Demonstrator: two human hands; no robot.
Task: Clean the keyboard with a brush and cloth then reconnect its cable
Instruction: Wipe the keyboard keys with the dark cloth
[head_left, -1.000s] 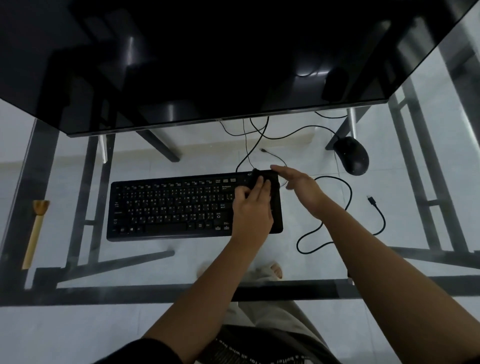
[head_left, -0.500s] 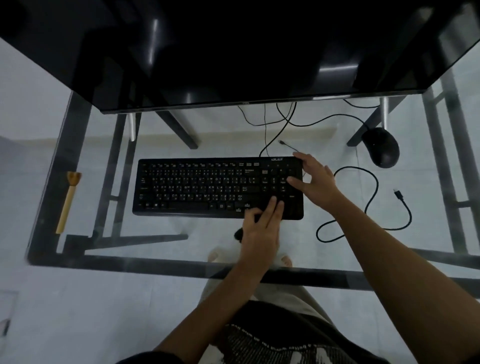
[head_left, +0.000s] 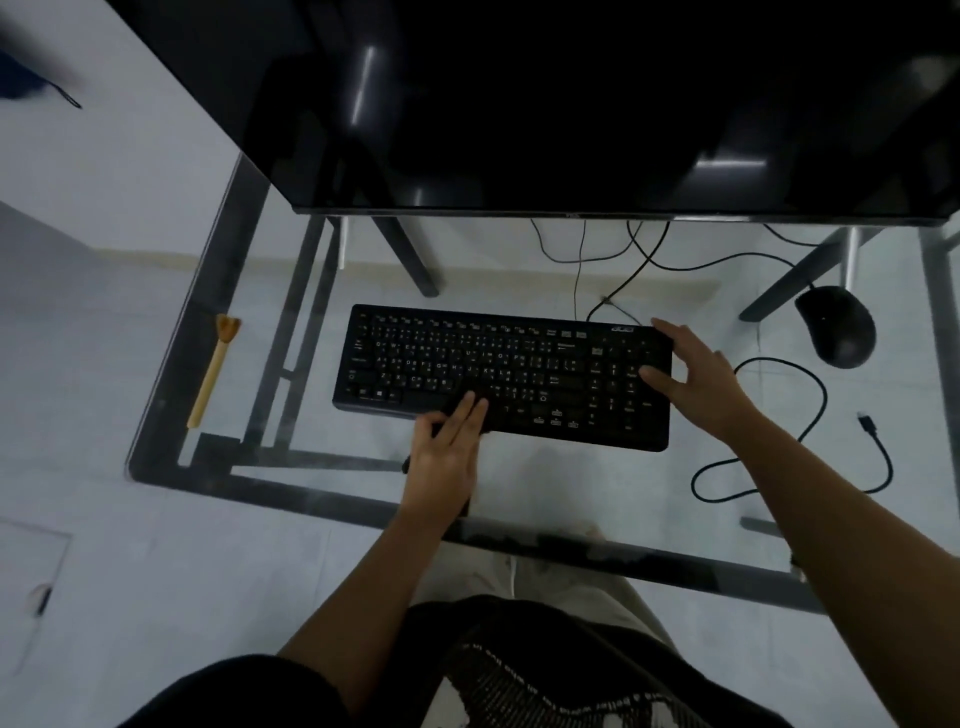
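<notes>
Head view of a glass desk (head_left: 675, 525). The black keyboard (head_left: 498, 371) lies flat on the glass below the dark monitor (head_left: 571, 104), its long axis running left to right and dipping slightly toward the right.

The left hand (head_left: 444, 457) reaches in from below with the forearm angled up and to the right. Its fingers (head_left: 467, 415) are extended and held close together, the tips resting on the keyboard's near edge around the space-bar row. A dark object shows beneath the palm; whether this is the cloth, and whether the hand grips it, cannot be told.

The right hand (head_left: 696, 379) rests at the keyboard's right end, palm down, fingers spread open. The index finger lies along the far right corner, the thumb touches the number-pad keys; nothing is clasped.

The loose cable (head_left: 810, 410) loops on the glass to the right of the keyboard, its plug (head_left: 866, 422) lying free. The wooden-handled brush (head_left: 213, 371) lies well apart near the desk's left edge. A mouse (head_left: 836, 325) sits at far right.
</notes>
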